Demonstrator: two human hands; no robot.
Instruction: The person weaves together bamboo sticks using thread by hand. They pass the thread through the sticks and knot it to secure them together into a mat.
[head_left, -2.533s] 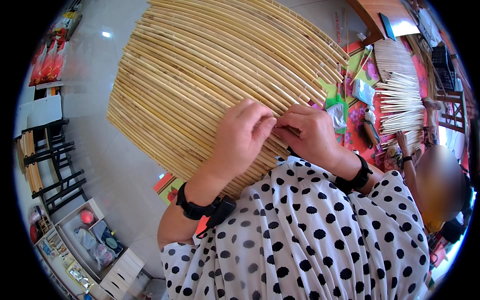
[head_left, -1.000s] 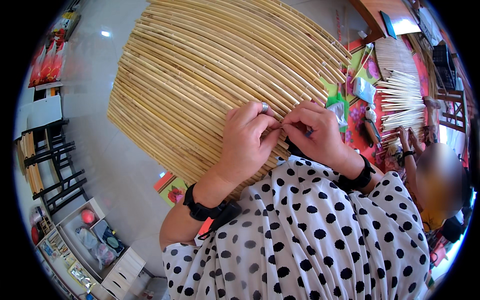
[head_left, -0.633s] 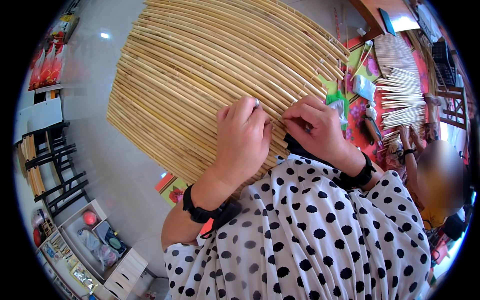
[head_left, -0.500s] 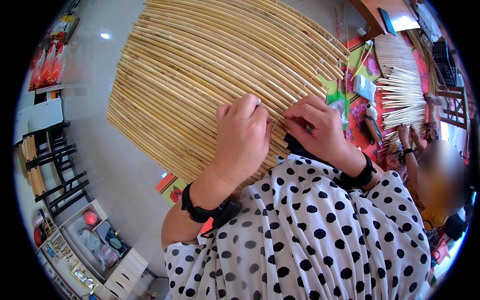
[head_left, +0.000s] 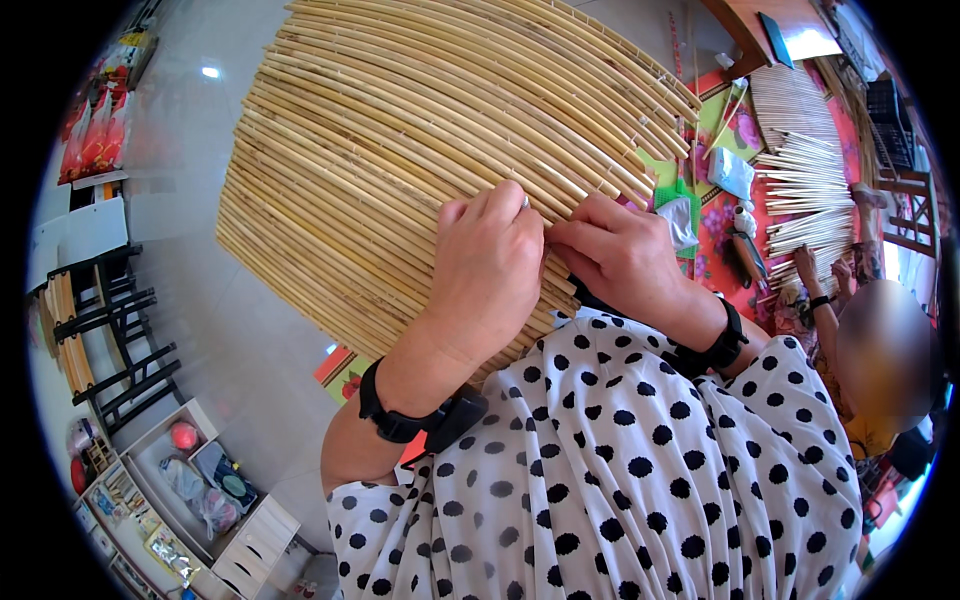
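While both hands work close together at the middle of the frame, the reed mat (head_left: 400, 130) lies beneath and around them, spreading from the top edge of the frame down to the dotted garment (head_left: 620, 470). Its pale yellow reeds run side by side from upper left to lower right, with short light stitches showing across them. The left hand (head_left: 488, 270) sits over the lower right part of the mat, its fingers (head_left: 530, 228) curled down toward the reeds and a silver ring (head_left: 525, 202) on one of them; their tips are hidden, so whether they clamp anything cannot be told. Just beside it, the right hand (head_left: 640, 260) is at the mat's right edge, thumb and forefinger pointing toward the left hand. The tips nearly coincide with the left ones, and whether they pinch a strand or a reed end is too small to tell. The reeds pass under the left hand, and their cut ends show just below and above the right one.

Each wrist wears a black band (head_left: 400, 425). Right of the mat, a red and green flowered sheet (head_left: 715, 268) carries a pale blue packet (head_left: 731, 174) and loose white sticks (head_left: 808, 205), near a co-worker's hand (head_left: 806, 265). A brown desk (head_left: 735, 20) stands at upper right; a red ball (head_left: 184, 435) sits in a drawer (head_left: 150, 455) at lower left.
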